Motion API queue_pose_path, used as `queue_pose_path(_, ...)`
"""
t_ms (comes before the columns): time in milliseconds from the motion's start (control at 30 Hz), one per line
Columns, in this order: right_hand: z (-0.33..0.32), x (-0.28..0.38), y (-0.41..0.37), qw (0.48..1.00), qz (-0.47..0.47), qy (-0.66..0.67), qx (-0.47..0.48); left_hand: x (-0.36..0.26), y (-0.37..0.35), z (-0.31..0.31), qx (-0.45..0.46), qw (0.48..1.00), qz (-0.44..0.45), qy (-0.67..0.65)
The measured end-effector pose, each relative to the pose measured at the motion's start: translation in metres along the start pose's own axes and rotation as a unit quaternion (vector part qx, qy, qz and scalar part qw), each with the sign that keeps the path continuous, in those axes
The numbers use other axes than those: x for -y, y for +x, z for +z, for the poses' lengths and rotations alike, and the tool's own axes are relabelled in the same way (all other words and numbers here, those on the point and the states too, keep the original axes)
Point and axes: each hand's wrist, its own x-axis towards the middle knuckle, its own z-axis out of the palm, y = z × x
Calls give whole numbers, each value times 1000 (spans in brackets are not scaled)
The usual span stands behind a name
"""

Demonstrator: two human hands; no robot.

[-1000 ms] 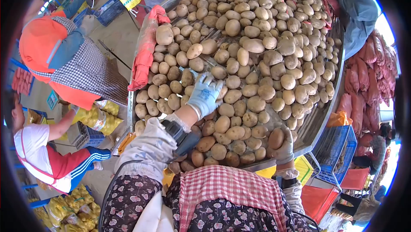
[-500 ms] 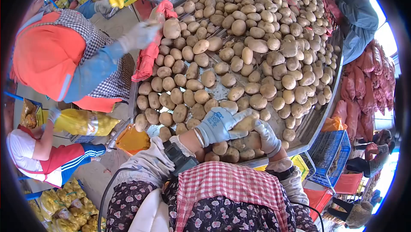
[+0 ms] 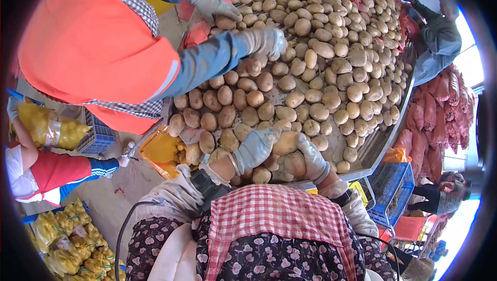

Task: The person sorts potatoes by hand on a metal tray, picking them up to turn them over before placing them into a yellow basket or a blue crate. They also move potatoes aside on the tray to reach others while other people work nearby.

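Observation:
Both my hands wear pale blue-grey gloves at the near edge of a metal sorting table (image 3: 380,146) heaped with potatoes. My left hand (image 3: 256,149) curls around the left side of a potato (image 3: 284,143). My right hand (image 3: 313,159) has its fingers closed against that potato's right side, so it sits between the two hands. Another potato (image 3: 295,164) lies just below it, beside my right palm. Several more potatoes crowd under and around my wrists, partly hidden.
At left, a co-worker in an orange vest (image 3: 98,48) reaches gloved hands over the table. An orange chute (image 3: 160,151) holding potatoes adjoins its near left corner. Blue crates (image 3: 391,190) stand right, below stacked red sacks (image 3: 440,120). Another person (image 3: 437,42) is at the far right.
The orange-vested co-worker has leaned in, both hands now over the potatoes. My hands have closed in around a potato, and potatoes have appeared in the orange chute.

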Motion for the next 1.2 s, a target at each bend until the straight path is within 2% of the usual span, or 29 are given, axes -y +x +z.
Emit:
queue_pose_path(67,20,9,-5,999,11,24,34,-2,-7,-8,11,966,-161,-204)
queue_pose_path(133,24,8,-1,999,-16,1,43,0,-14,-13,31,968,-153,-196)
queue_pose_path(200,26,6,-1,996,40,52,62,4,-17,-13,-2,957,-130,-258)
queue_pose_path(233,25,6,0,996,39,50,63,-4,-20,-14,-2,958,-128,-258)
queue_pose_path(300,23,8,2,996,26,41,81,-27,-30,-17,-35,963,-34,-265)
queue_pose_path(333,26,11,3,995,25,40,82,-29,-30,-19,-35,963,-33,-264)
queue_pose_path(400,37,17,3,993,-83,-77,29,-31,-33,-25,-63,968,-94,-224)
queue_pose_path(433,37,15,5,993,-81,-78,33,-25,-34,-29,-67,968,-94,-223)
queue_pose_path(467,36,12,10,979,-135,-152,15,-16,-32,-32,-94,995,-42,-3)
queue_pose_path(500,36,11,13,956,-190,-225,-4,-11,-32,-35,-115,969,10,217)
queue_pose_path(533,38,12,15,956,-189,-224,-3,-11,-32,-33,-116,969,9,218)
queue_pose_path(600,43,14,15,858,-260,-439,-56,-11,-33,-28,-144,932,-31,330)
queue_pose_path(633,46,16,13,858,-260,-439,-57,-8,-32,-27,-144,932,-31,331)
queue_pose_path(700,50,19,9,810,-227,-531,-99,6,-26,-26,-128,947,-59,289)
queue_pose_path(767,44,15,9,801,-250,-532,-110,-1,-21,-23,-121,954,-72,266)
queue_pose_path(833,43,15,6,793,-272,-531,-120,-10,-20,-20,-93,987,-125,46)
queue_pose_path(867,46,18,2,787,-255,-544,-140,-8,-19,-16,-92,987,-125,47)
queue_pose_path(933,49,23,1,781,-239,-555,-160,-7,-16,-12,-98,993,-64,27)
queue_pose_path(1000,50,26,4,711,-258,-632,-168,-14,-17,-11,-76,996,-43,34)
queue_pose_path(1033,48,25,5,711,-258,-632,-168,-20,-17,-11,-57,997,-21,38)
queue_pose_path(1067,46,26,8,814,-289,-483,-144,-24,-21,-17,-103,994,-44,5)
queue_pose_path(1100,44,25,11,889,-309,-317,-116,-25,-29,-30,-148,986,-66,-28)
queue_pose_path(1133,37,24,11,888,-311,-319,-116,-21,-44,-56,-125,987,-68,-69)
queue_pose_path(1167,27,23,8,946,-252,-193,-70,-40,-69,-70,-175,973,-115,-97)
queue_pose_path(1200,20,24,4,980,-190,-62,-23,-32,-92,-84,-269,937,-155,-157)
